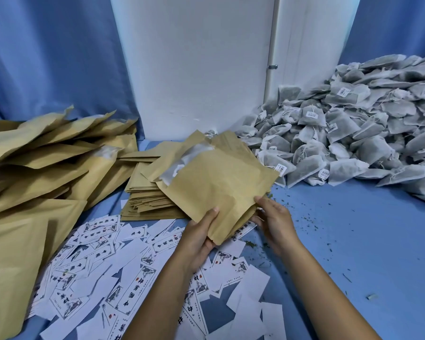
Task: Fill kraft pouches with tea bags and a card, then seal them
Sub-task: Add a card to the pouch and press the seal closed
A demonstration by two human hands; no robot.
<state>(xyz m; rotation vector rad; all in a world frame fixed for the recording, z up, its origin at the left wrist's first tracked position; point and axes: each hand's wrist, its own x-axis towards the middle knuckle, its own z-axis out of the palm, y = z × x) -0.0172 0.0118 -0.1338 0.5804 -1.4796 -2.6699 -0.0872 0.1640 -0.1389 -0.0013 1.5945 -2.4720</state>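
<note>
Both hands hold a kraft pouch (pixel 221 182) above the table, its open mouth pointing away and a white tea bag (pixel 182 161) showing at the opening. My left hand (pixel 201 231) grips the pouch's near corner, thumb on top. My right hand (pixel 272 217) pinches its near right edge, with a printed card (pixel 243 230) partly hidden just beneath. A flat stack of empty kraft pouches (pixel 145 195) lies behind. Loose printed cards (pixel 108 266) cover the blue table in front. A big heap of tea bags (pixel 353 133) fills the right side.
A pile of filled kraft pouches (pixel 39 168) lies at the left. A white board (pixel 199 65) stands upright at the back, with blue curtain (pixel 47 50) on both sides. Tea crumbs (pixel 312 222) dot the blue tabletop on the right.
</note>
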